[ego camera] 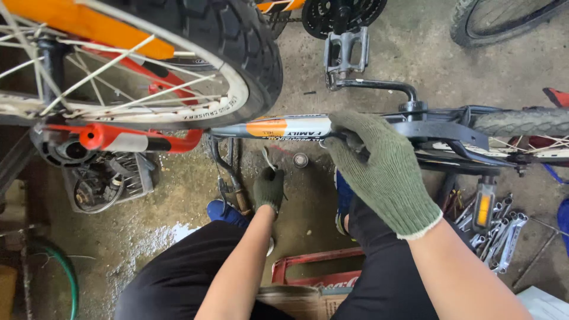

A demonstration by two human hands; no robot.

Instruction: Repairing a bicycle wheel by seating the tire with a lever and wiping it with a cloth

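Right hand (379, 172) grips frame tube (284, 127) | left hand (268, 187) low, perhaps pinching cable (268, 159)

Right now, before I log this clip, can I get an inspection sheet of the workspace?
Surface: stained grey concrete floor, wet patch at lower left.
Job's things: silver-and-orange bicycle frame tube; black crank with metal pedal.
Clutter: pile of steel spanners; red plastic crate; basket of greasy parts.
Grippers: right hand, green knit glove, grips the tube's end; left hand, gloved, lower, pinches something small I cannot identify.
Cables: green hose at left.
Surroundings: white-rimmed wheel with knobbly tyre; second tyre at right.
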